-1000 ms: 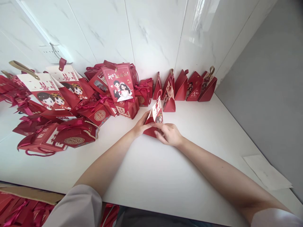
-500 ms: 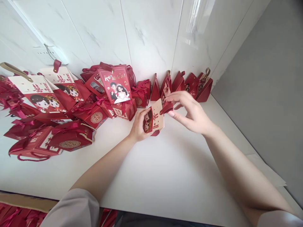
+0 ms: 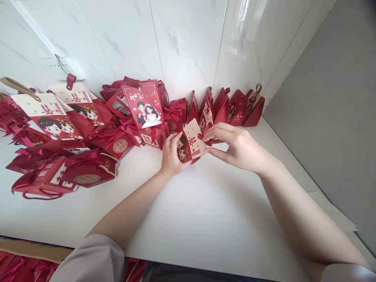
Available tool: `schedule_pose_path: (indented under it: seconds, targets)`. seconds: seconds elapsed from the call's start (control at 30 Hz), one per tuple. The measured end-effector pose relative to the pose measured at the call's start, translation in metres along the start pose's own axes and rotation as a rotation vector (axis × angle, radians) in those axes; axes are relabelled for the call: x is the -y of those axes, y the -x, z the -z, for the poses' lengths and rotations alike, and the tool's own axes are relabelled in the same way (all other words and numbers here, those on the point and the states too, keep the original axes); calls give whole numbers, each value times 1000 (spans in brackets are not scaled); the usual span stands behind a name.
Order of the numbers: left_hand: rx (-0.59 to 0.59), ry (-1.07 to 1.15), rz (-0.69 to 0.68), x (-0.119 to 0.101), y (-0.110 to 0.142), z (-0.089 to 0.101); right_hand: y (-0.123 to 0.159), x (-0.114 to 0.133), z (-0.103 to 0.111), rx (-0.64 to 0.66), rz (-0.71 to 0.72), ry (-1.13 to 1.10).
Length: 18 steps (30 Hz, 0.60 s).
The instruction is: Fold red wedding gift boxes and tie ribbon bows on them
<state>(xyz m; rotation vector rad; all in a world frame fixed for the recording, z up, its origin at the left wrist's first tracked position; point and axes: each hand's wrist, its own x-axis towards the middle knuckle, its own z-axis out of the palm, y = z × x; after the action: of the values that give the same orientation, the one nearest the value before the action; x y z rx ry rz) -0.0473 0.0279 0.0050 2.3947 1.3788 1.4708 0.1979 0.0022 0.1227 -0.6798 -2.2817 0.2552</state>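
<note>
A small red and cream gift box (image 3: 194, 138), printed with two cartoon figures and gold-red characters, is tilted above the table. My left hand (image 3: 173, 154) is closed around its red lower end. My right hand (image 3: 235, 147) is at the cream upper end, with thumb and fingertips pinching the edge near the short red strap. The strap is partly covered by those fingers. Just behind the box stands a row of narrow red gift boxes, among them a slanted one (image 3: 221, 107) close to my right fingers.
On the left, many red gift boxes with ribbons and cords are piled up, including a hexagonal box (image 3: 88, 172). A box with a bride and groom print (image 3: 143, 103) leans on the pile. Marble-look wall tiles (image 3: 188, 47) rise behind the white table (image 3: 188, 219); a grey panel (image 3: 326, 117) borders the right.
My right hand has come down and closed in from above the box onto its cream end. The box has turned slightly, while my left hand keeps its hold.
</note>
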Motion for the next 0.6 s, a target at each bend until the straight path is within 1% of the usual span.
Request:
schedule_pose_path:
  seconds: [0.13, 0.3, 0.47, 0.6]
  targets:
    - [-13, -24, 77, 1, 0, -2, 0, -3, -7, 2, -39, 5]
    - [-25, -4, 157, 5, 1, -5, 1, -2, -15, 19, -89, 47]
    - [-19, 17, 262, 9, 2, -8, 4, 6, -27, 178, -105, 158]
    - [-17, 32, 321, 9, 1, -10, 6, 15, -39, 274, -112, 232]
